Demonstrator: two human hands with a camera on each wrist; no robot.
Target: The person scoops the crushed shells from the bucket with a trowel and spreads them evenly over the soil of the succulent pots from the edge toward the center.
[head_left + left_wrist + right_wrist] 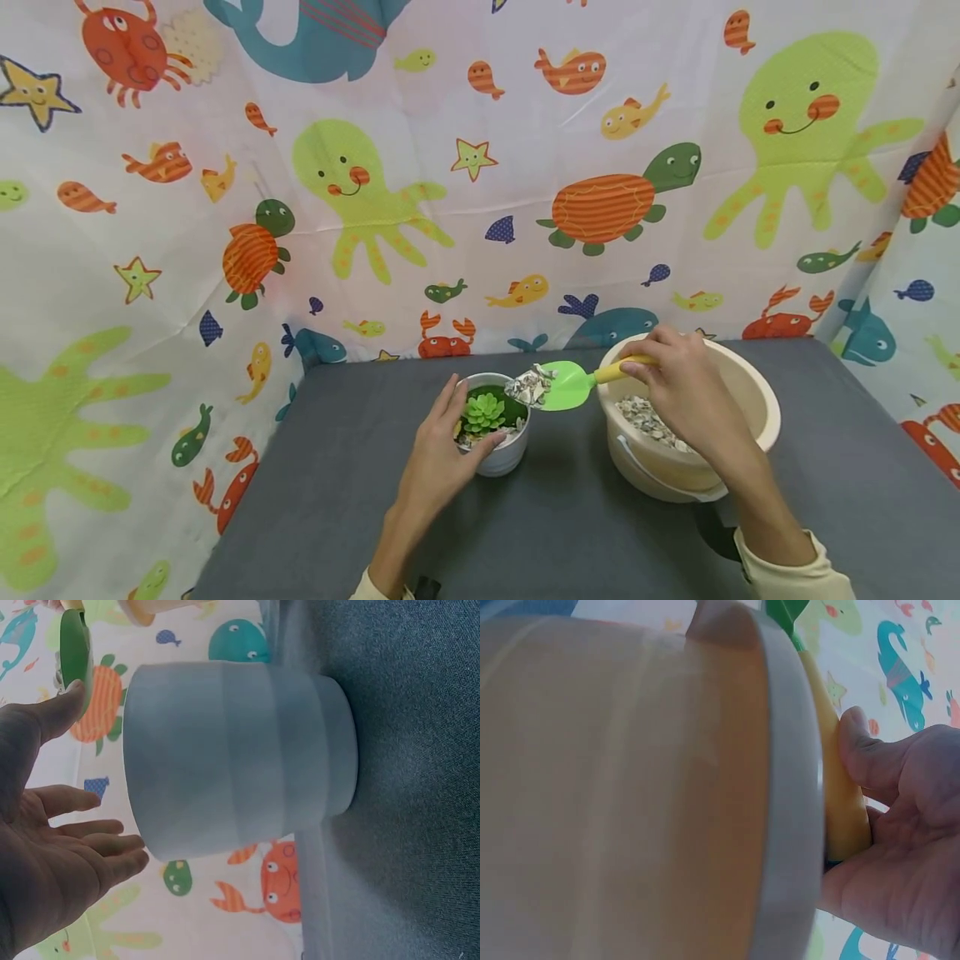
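Observation:
My right hand grips the yellow handle of a small trowel with a green blade. Pale stone or shell chips lie on the blade's tip, held over the right rim of a ribbed white plant pot. Inside the pot is a green succulent with light chips around its base. My left hand is spread at the pot's left and front. In the left wrist view its fingers stand loosely extended by the rim; contact with the pot is unclear.
A cream bucket with a wire handle stands right of the pot, under my right forearm, with more chips inside. Grey cloth covers the table. A curtain with sea animals hangs behind and at both sides.

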